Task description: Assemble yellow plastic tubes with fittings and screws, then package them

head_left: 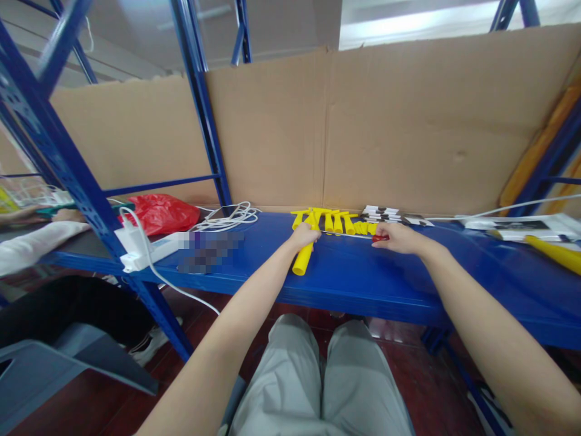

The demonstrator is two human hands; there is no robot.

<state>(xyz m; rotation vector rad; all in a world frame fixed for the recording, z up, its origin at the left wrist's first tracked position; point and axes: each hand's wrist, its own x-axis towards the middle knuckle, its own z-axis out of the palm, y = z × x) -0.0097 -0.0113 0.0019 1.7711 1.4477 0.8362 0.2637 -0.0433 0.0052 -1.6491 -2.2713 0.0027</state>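
left hand [305, 235] is gripping a yellow plastic tube [300, 263], right hand [398, 238] a red-handled, seemingly metal rod [379, 238]; yellow t-shaped pieces [349, 226] are lying farther, untouched.

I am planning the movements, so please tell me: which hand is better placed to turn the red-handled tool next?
Probably the right hand: it holds the red handle, while the left hand is occupied with the yellow tube.

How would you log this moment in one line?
left hand: grips yellow tube | right hand: holds red-handled tool, shaft pointing left | nearby: other yellow pieces on blue shelf
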